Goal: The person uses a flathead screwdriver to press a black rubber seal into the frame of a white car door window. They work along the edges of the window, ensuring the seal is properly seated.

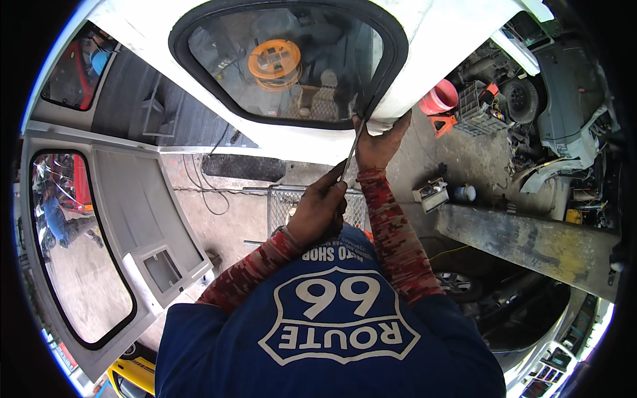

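In front of me is a white vehicle body (pixel 298 142) with a rounded window (pixel 232 79) set in a black rubber seal (pixel 396 50). My left hand (pixel 317 211) is closed around the lower end of a thin, long metal tool (pixel 352 156). The tool slants up to the lower right corner of the seal; its tip is hidden there. My right hand (pixel 378 147) rests against the body beside that corner, thumb and fingers spread apart. One of its digits touches the seal near the tool. An orange cable reel (pixel 275 61) shows in the glass.
A light grey door panel (pixel 142 205) with its own window stands at left. Cables (pixel 209 199) and a wire-mesh frame (pixel 272 205) lie below the body. At right are a red bucket (pixel 439 97), a grey crate (pixel 479 109), a tyre (pixel 519 99) and a long metal plank (pixel 524 245).
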The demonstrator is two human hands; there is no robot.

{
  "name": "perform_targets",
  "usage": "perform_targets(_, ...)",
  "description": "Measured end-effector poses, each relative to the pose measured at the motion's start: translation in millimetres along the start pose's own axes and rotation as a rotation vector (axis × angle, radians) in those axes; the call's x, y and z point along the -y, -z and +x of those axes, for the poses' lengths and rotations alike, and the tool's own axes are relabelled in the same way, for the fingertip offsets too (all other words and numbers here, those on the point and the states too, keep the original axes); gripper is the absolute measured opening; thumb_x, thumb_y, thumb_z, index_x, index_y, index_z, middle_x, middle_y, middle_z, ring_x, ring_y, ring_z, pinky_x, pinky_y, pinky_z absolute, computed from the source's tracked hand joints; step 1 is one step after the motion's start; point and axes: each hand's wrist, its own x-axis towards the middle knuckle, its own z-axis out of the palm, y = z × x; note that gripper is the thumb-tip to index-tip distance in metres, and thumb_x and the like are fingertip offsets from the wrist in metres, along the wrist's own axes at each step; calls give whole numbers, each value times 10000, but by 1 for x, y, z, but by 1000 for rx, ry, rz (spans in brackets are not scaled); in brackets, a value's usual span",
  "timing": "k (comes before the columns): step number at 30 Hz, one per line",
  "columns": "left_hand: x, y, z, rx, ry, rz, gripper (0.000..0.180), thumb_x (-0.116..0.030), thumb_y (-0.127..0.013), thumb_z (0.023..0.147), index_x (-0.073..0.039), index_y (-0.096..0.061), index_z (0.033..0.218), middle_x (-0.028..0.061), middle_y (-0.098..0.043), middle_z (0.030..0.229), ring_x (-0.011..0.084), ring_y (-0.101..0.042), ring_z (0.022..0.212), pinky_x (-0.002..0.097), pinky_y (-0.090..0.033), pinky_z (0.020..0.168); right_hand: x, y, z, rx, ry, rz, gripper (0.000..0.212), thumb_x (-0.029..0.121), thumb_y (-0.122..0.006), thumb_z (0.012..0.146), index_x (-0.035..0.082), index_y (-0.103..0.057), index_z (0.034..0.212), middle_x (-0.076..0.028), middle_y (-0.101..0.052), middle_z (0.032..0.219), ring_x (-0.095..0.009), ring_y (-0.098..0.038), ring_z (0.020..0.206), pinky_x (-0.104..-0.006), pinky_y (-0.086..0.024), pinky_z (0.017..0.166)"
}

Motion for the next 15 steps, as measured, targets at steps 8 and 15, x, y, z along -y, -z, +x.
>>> perform_targets(8, 3, -21, -1, -122, 8, -51, 537, -205, -498, 1076, -114, -358, 1586, -27, -491, 664, 63, -450, 500, 235, -410, 456, -1, 0, -1, -17, -9, -44, 1111, 197, -934, 634, -75, -296, 1502, -285, -445, 1437, -471, -445, 1342, -493, -378, 1121)
perform_targets(15, -15, 8, 7, -61, 137, 58, 530, -242, -507, 1077, -113, -370, 1573, -29, -471, 660, 61, -413, 455, 238, -366, 399, -3, 1, -2, -8, -10, -31, 1063, 196, -913, 645, -79, -324, 1487, -290, -452, 1433, -474, -459, 1331, -493, -400, 1101)
